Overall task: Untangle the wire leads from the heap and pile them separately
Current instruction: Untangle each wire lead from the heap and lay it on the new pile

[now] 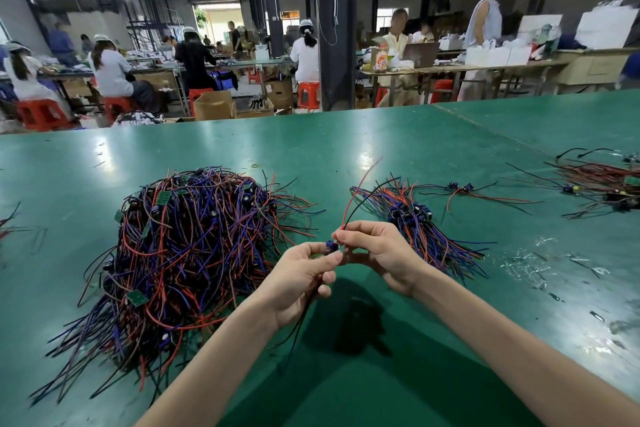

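Note:
A big tangled heap (187,253) of red, blue and black wire leads with small green boards lies on the green table at the left. A smaller sorted pile (415,222) lies right of centre. Between them I hold one lead (356,198) above the table. My left hand (301,281) pinches its small blue part, with dark wires hanging down below the palm. My right hand (374,250) pinches the red and black wires, which rise up and away.
A third bunch of red and black leads (602,184) lies at the far right. Clear plastic scraps (530,263) litter the table (346,149) on the right. A few stray wires (7,222) show at the left edge. Workers sit at benches beyond the table.

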The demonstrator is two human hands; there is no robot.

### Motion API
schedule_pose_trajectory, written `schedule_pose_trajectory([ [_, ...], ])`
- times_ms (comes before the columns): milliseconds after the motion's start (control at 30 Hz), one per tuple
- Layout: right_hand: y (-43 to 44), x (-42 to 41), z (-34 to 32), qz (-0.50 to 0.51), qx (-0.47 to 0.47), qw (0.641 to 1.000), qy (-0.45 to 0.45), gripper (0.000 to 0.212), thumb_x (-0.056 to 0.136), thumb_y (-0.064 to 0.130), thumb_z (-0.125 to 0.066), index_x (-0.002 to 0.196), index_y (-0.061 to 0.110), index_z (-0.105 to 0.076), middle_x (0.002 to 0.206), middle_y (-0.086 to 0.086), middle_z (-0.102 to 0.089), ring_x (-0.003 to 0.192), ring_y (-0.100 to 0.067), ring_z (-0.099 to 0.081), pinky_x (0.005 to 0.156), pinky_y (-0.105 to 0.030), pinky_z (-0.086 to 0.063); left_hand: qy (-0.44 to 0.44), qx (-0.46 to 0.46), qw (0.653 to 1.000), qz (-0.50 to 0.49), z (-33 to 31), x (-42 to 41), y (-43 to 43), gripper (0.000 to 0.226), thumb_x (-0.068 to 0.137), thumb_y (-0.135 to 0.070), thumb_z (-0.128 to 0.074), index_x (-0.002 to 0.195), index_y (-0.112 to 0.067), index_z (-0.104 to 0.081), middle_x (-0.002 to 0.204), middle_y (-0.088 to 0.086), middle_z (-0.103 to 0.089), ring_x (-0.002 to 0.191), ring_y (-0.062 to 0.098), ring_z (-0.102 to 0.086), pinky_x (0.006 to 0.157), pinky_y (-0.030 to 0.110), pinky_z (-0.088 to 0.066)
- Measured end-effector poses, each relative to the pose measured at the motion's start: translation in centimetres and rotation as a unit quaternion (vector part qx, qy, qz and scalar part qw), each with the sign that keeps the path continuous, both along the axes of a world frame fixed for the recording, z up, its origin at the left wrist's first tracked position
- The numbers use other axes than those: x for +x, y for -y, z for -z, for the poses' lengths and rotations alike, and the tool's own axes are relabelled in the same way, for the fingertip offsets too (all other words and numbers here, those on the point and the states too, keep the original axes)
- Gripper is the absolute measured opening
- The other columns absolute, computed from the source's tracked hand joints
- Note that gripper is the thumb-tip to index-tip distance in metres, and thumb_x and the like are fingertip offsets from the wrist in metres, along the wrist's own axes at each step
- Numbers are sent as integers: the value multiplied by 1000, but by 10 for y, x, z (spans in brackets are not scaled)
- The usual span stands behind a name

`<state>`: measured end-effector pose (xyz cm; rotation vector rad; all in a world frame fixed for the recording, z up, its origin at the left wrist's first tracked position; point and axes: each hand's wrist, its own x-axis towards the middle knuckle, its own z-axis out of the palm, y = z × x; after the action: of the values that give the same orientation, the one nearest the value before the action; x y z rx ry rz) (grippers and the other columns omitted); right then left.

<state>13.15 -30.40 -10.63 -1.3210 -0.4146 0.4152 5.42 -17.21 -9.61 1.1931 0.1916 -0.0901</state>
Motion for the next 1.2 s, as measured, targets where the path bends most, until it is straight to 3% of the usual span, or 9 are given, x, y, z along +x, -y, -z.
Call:
schedule_pose_trajectory([
  [100, -1, -2, 1, -1, -9, 1000, 10, 14, 87, 1, -60, 80, 5, -71, 76, -5, -69, 73, -21, -58, 76, -34, -51, 11, 37, 999, 1, 1, -1, 2, 16, 90, -8, -59, 103, -6, -51, 70, 0, -55, 42, 3, -45, 37, 17, -42],
  [167, -2, -2, 2, -4, -21, 1000, 17, 16, 89, 1, -57, 82, 5, -71, 79, -9, -69, 71, -23, -63, 83, -40, -49, 17, 36, 999, 3, 1, -1, 3, 11, 93, -17, -56, 96, -8, -53, 68, -2, -57, 44, 5, -48, 42, 21, -48],
  [267, -3, -2, 3, 6, -42, 999, 18, 14, 89, 4, -58, 83, 4, -71, 87, -19, -64, 79, -28, -58, 89, -48, -46, 25, 25, 999, -14, 2, 0, 2, 12, 95, -15, -53, 93, -3, -54, 76, 7, -55, 45, 8, -50, 45, 29, -53],
  [433, -2, 2, 4, 50, -59, 997, 18, 15, 88, 7, -61, 78, 8, -72, 67, -2, -60, 56, -9, -47, 59, -23, -45, 28, 77, 997, -13, 5, 0, 1, 8, 94, -7, -53, 98, -5, -59, 74, 13, -59, 46, 13, -52, 52, 38, -57],
  [533, 1, 10, 3, 86, -49, 995, 10, 11, 87, 8, -64, 82, 1, -70, 57, 4, -56, 51, -6, -47, 52, -19, -45, 21, 78, 997, -7, 6, 0, 0, 8, 95, -6, -51, 96, -5, -59, 69, 13, -57, 46, 15, -51, 53, 42, -58],
  [833, 22, 38, -4, 215, -9, 976, -29, 9, 85, 9, -67, 80, 2, -69, 60, 0, -59, 46, -6, -48, 46, -19, -47, 4, 111, 993, 32, 8, 0, 4, 10, 95, -7, -51, 87, -6, -57, 70, 14, -57, 48, 18, -55, 50, 37, -55],
  [1000, 29, 44, -8, 217, 26, 974, -54, 10, 87, 5, -64, 79, 1, -66, 63, -7, -62, 43, -8, -54, 44, -20, -49, -5, 115, 993, 35, 6, -1, 2, 12, 95, -7, -48, 84, -7, -54, 65, 10, -55, 49, 18, -53, 51, 37, -55],
  [1200, 25, 40, -10, 180, 34, 982, -53, 11, 89, 5, -61, 79, 1, -65, 58, -4, -65, 43, -8, -55, 45, -20, -49, -4, 116, 993, 6, 8, -1, 2, 23, 94, -22, -57, 79, -5, -51, 66, 9, -51, 48, 19, -53, 49, 35, -54],
])
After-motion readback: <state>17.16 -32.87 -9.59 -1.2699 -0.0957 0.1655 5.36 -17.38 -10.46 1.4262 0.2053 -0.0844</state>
